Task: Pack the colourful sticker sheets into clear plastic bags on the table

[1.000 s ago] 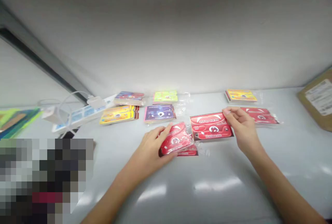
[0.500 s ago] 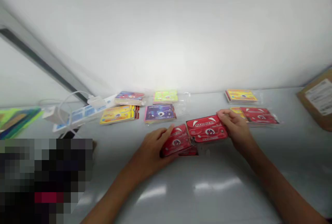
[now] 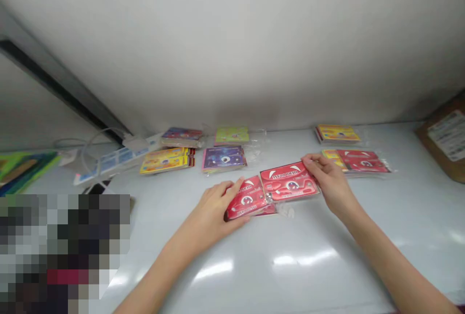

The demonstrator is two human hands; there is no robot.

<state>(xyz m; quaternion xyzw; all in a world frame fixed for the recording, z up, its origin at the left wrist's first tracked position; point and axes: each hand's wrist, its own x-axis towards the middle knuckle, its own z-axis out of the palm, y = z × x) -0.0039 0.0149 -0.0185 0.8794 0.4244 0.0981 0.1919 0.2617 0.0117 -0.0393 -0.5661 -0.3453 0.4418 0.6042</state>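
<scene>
Starting nearest me, my two forearms are reaching out over the glossy white table (image 3: 290, 260), converging toward the middle.

My left hand (image 3: 214, 207) is lying palm-down, fingers spread flat across the left red packet (image 3: 247, 198) and thumb tucked at its near edge, so it is gripping and pinning that packet to the table. Another red piece is peeking out underneath it.

Just to the right, my right hand (image 3: 329, 180) is curling around the right end of the right red packet (image 3: 288, 181), fingertips over the far corner and thumb below. The packet's left end is overlapping the other one, and its right end looks slightly lifted.

I am judging these packets as light, thin and fairly stiff, like card in a clear sleeve. The wrap looks slick and the loose film at the edges will crumple, so I am favouring a pinch at the short edges or corners, not the floppy film.

Farther off, a second red stack (image 3: 363, 161) is lying to the right, a purple packet (image 3: 224, 157) and a yellow stack (image 3: 167, 160) to the left. Beyond them a green packet (image 3: 231, 134) and another yellow packet (image 3: 337, 133) are sitting near the wall, with a power strip (image 3: 109, 161) far left and a cardboard box (image 3: 445, 139) far right.
</scene>
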